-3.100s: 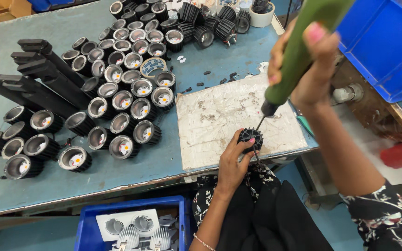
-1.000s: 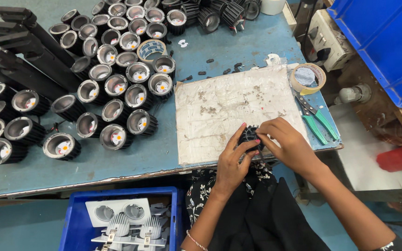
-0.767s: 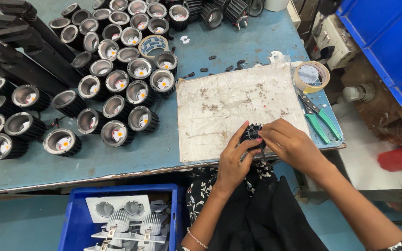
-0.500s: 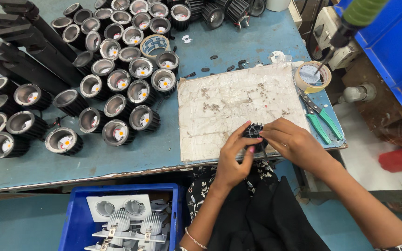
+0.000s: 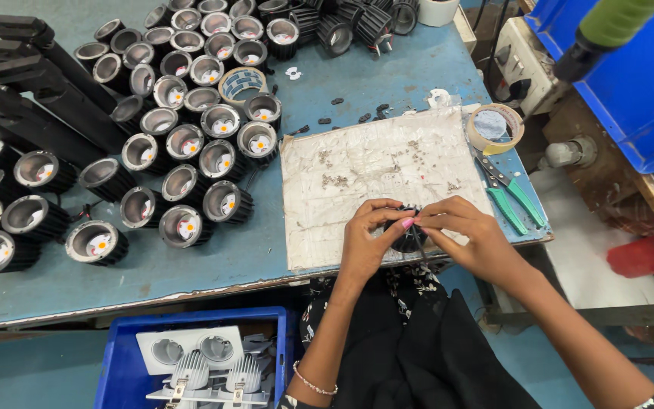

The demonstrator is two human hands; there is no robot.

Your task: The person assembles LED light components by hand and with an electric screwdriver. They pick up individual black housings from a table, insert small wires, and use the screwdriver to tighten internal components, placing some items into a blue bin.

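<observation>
Both hands on one small black finned round lamp housing (image 5: 406, 235), sitting at the near edge of the worn white sheet (image 5: 372, 174) on the blue tabletop (image 5: 213, 265). Left hand (image 5: 369, 242) cups it from the left, fingers curled round the rim; right hand (image 5: 467, 238) pinches at its top with thumb and forefinger, fingertips of both hands nearly touching. Housing mostly hidden by fingers, so I can't tell what's being pinched. Left of the sheet: rows of black cylindrical spotlight housings with reflectors (image 5: 191, 151), long black track adapters (image 5: 32, 83) beyond them. Right of the sheet: roll of clear tape (image 5: 495, 127), green-handled pliers (image 5: 512, 197). Green-bodied screwdriver (image 5: 607, 30) hangs top right, untouched. Blue plastic crate (image 5: 115, 363) holding white twin-lamp fittings sits below the tabletop edge.
</observation>
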